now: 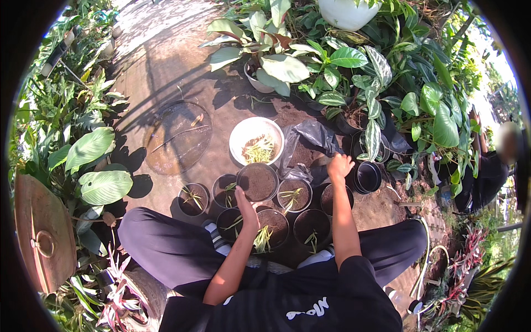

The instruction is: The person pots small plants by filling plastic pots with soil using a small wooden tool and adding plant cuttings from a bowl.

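My left hand point(247, 211) holds the near left side of a black plastic pot filled with brown soil point(258, 182), which sits higher than the pots around it. At the right edge of an open black plastic bag point(317, 133) containing soil, my right hand point(340, 167) is curled around the plastic; its fingertips are hidden. Around the held pot stand several black pots of soil with small cuttings, among them one on the left point(193, 199) and one on the right point(294, 195). A white tub point(238, 143) beyond holds pale green cuttings.
Stacked empty black pots point(368, 176) stand right of my right hand. Leafy potted plants point(282, 68) crowd the far side. A round cover point(178, 137) lies on the ground at left. A hose point(424, 257) runs at right, and another person point(483, 178) is farther right.
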A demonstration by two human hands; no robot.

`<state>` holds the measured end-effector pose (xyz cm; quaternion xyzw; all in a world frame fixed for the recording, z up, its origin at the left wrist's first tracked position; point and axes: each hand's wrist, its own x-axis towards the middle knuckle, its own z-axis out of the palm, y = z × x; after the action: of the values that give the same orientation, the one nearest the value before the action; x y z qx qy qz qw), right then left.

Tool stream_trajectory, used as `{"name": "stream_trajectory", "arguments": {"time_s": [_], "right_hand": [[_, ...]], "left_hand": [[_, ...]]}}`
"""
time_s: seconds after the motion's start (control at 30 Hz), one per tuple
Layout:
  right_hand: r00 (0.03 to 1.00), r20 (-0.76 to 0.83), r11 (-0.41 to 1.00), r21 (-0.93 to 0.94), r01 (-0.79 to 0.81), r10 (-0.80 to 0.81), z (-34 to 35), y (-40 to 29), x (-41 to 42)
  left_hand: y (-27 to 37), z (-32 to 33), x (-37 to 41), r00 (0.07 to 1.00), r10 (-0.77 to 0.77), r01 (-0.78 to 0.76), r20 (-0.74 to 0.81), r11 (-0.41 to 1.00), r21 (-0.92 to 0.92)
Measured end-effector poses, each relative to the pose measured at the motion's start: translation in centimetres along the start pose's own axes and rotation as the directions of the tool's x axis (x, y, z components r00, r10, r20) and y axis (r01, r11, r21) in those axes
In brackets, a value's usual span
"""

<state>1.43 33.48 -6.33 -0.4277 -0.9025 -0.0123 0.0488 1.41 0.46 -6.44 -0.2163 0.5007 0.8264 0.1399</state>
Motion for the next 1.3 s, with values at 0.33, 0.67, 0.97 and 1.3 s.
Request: {"name": "stream_trajectory", "arguments": {"time_s": [0.33, 0.67, 0.97, 1.3], "right_hand": [[0.927, 0.373, 0.976, 0.186, -0.115, 0.038, 0.5, 0.0, 0.4], [0.819, 0.535, 0.811, 0.563, -0.160, -0.210, 4.9, -1.1, -1.4], [0.958, 0.281, 0.936, 0.318, -0.151, 0.059, 1.2, -1.5, 0.0], [0.919, 0.348, 0.914, 0.403, 0.031, -0.185, 3.1, -2.4, -0.4]], "left_hand": [[-0.2, -0.6, 0.5, 1.000, -0.008, 0.008, -0.014, 1.000, -0.028], [0.4, -0.4, -0.5, 1.000, -0.015, 0.015, 0.007, 1.000, 0.002], [0.7, -0.3, -0.7, 0.999, -0.015, 0.015, -0.035, 1.000, 0.004], [0.1, -0.4, -0.4, 1.000, 0.013, -0.013, -0.011, 1.000, 0.004]]}}
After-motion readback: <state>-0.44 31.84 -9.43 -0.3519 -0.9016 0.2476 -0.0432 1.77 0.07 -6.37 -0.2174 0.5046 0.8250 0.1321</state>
